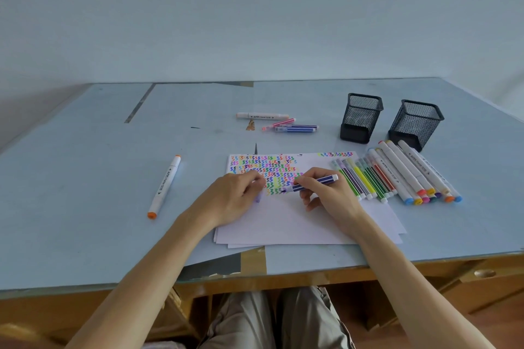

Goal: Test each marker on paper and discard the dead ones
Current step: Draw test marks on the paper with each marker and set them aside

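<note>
From the head view, our right hand point(329, 195) grips a purple-and-white striped slim marker point(310, 183), tip on the white paper sheet point(297, 221) on the pale blue desk point(85, 178), below rows of coloured squiggles. Our left hand point(235, 197) pinches what looks like its pale cap point(258, 198). We judge this marker is mid-test; next comes recapping and sorting. Lettering on the fat white orange-capped marker point(164, 186) is too small to read.

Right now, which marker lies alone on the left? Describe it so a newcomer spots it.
Start from the stack of paper at the front of the blue table and look left, past the left hand. There one thick white marker lies alone, orange at both ends; every other marker lies behind or right of the paper.
</note>
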